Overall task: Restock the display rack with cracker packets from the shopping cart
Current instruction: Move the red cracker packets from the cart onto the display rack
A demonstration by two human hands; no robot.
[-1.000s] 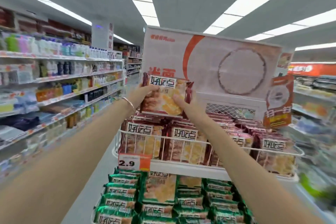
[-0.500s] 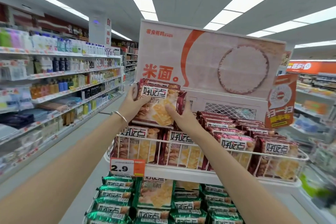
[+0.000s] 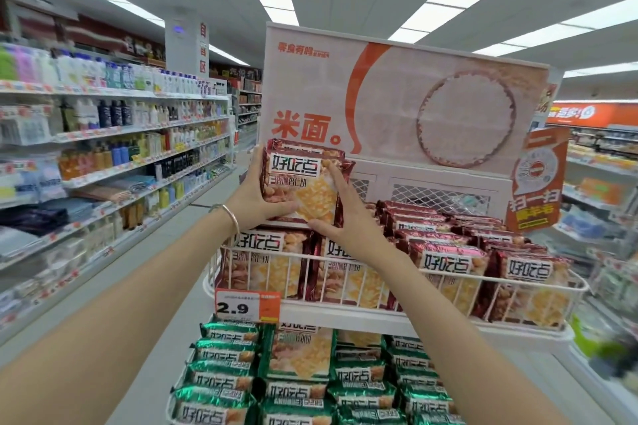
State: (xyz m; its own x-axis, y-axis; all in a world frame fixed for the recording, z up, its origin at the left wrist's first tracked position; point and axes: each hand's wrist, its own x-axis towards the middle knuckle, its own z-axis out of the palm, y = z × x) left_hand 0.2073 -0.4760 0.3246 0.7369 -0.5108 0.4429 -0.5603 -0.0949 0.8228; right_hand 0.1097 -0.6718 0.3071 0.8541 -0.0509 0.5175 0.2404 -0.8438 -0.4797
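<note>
Both hands hold a stack of red cracker packets (image 3: 300, 183) upright, just above the left rear part of the top wire basket (image 3: 345, 314) of the display rack. The left hand (image 3: 253, 198), with a bracelet (image 3: 229, 214) on its wrist, grips the left edge: the thumb presses on the lower front, and the other fingers are hidden behind the stack. The right hand (image 3: 341, 221) grips the right edge, with its fingers together on the front and its thumb under the bottom edge. The basket is filled with rows of the same red packets (image 3: 448, 262), standing on edge and leaning back. A price tag (image 3: 247, 302) reading 2.9 hangs on its front left. The tier below holds green packets (image 3: 224, 355), closely packed. A large sign board (image 3: 397, 107) stands behind the basket.
</note>
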